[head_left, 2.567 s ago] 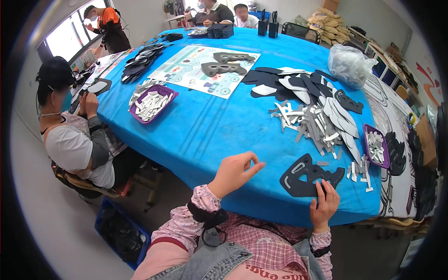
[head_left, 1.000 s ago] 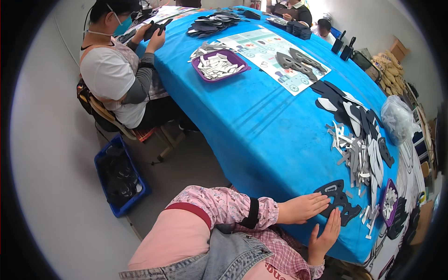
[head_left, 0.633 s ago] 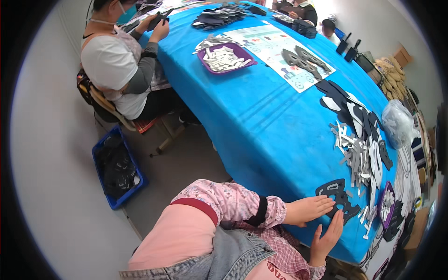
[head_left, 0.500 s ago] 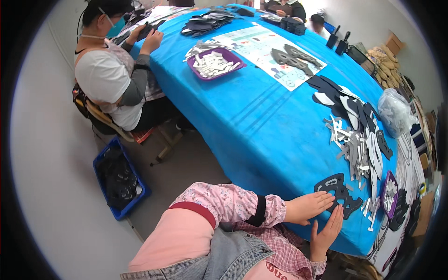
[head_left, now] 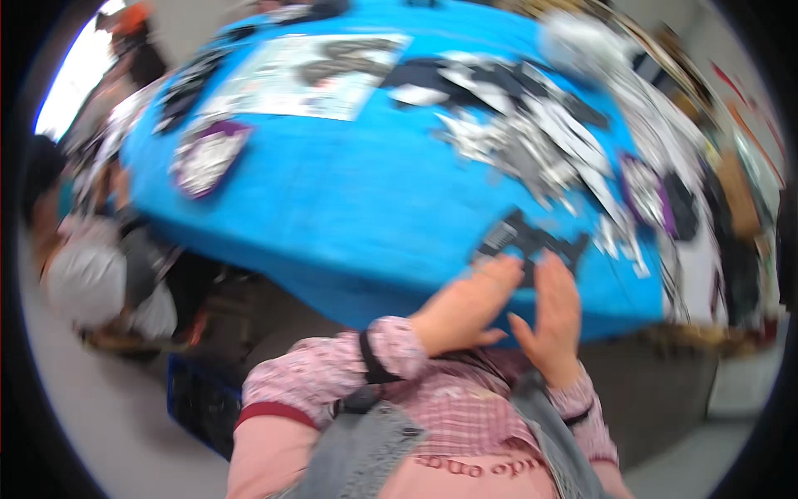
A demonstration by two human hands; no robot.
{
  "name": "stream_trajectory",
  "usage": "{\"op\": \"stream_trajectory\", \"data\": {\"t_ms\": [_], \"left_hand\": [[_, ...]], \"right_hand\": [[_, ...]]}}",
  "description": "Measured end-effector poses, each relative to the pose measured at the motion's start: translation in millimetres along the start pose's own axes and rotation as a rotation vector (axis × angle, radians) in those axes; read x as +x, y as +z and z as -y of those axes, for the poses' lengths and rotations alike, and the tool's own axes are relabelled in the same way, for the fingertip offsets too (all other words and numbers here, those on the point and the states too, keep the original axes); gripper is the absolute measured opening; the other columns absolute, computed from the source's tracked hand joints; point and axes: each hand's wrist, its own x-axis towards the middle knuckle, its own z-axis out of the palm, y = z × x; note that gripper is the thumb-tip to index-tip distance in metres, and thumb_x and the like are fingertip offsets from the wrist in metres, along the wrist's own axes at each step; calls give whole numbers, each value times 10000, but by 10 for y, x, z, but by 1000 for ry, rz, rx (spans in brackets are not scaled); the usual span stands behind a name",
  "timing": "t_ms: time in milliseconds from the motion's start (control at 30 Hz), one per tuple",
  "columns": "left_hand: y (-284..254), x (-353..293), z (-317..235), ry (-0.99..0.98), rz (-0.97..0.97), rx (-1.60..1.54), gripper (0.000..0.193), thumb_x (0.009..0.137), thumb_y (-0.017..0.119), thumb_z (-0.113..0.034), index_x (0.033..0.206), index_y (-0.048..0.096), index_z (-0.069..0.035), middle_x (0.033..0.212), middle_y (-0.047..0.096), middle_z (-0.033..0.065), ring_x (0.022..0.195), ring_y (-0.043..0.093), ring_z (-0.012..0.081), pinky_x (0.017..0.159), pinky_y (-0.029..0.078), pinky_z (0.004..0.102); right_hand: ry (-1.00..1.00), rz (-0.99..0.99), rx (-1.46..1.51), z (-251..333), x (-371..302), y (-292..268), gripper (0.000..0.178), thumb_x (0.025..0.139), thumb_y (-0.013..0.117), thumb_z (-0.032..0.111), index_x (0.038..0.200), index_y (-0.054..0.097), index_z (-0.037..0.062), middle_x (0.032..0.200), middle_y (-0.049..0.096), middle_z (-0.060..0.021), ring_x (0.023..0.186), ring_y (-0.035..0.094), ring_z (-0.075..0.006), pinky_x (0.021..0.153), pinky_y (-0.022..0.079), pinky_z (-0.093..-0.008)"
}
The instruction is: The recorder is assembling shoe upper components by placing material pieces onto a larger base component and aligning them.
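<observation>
My left hand (head_left: pixel 474 303) lies with fingers stretched out over the near left edge of a flat dark cut piece with cut-outs (head_left: pixel 509 234), shaped like a shoe upper. Beside it, my right hand (head_left: pixel 555 312) reaches over the piece's near right part, fingers straight and thumb apart. Neither hand is wrapped around anything. The piece rests on a blue-covered table (head_left: pixel 349 200) close to its front edge. Beyond it is a loose heap of white and grey strips (head_left: pixel 524 158). Motion blur smears the fingertips and the piece's details.
Dark and white flat pieces (head_left: pixel 457 83) overlap behind the strips. A purple tray of strips (head_left: pixel 238 135) stands at the left, another purple tray (head_left: pixel 662 208) at the right. A printed sheet (head_left: pixel 258 96) holds grey pieces. A co-worker (head_left: pixel 87 279) sits at the left, near a blue crate (head_left: pixel 173 391).
The view has swung to the right, so the table and co-worker appear farther left. Both hands still lie flat at the dark piece; the picture has become blurred.
</observation>
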Motion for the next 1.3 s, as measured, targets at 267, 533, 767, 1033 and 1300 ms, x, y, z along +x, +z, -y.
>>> {"op": "stream_trajectory", "data": {"t_ms": [267, 533, 767, 1033, 1300], "left_hand": [[-86, 100, -38, 22, 101, 87, 889, 712, 755, -227, 1431, 322, 65, 1499, 328, 230, 1397, 327, 354, 1164, 256, 448], [-408, -181, 103, -192, -112, 154, 812, 797, 708, -127, 1467, 281, 43, 1501, 338, 232, 1389, 335, 387, 1138, 271, 470], [-680, -158, 146, -316, -255, 131, 727, 855, 606, -68, 1484, 255, 31, 1489, 361, 229, 1375, 358, 381, 1130, 264, 455], [-634, 88, 98, -318, -353, -179, 675, 935, 543, -146, 1507, 216, -1, 1495, 352, 200, 1387, 347, 321, 1144, 241, 461], [-633, 169, 151, -358, -175, -43, 704, 841, 608, -10, 1467, 287, 8, 1430, 400, 206, 1318, 425, 327, 1084, 335, 430]], "right_hand": [[105, 39, 25, -43, -43, 63, 745, 835, 663, 391, 1386, 417, -45, 1448, 422, -209, 1350, 403, -346, 1120, 315, -457], [60, 58, 4, -73, -108, 177, 771, 835, 663, 425, 1415, 404, -13, 1473, 413, -154, 1382, 376, -291, 1141, 274, -445], [62, 37, 54, -40, 61, 253, 773, 764, 749, 352, 1389, 433, 24, 1410, 428, -188, 1336, 403, -318, 1121, 286, -490], [-144, -64, 82, -189, 212, 194, 604, 722, 747, 306, 1234, 566, 42, 1240, 560, -147, 1234, 496, -277, 1051, 386, -444], [-260, 88, 81, -231, 445, 217, 504, 742, 728, 342, 1150, 608, 73, 1034, 583, -47, 970, 560, -196, 871, 450, -350]]}}
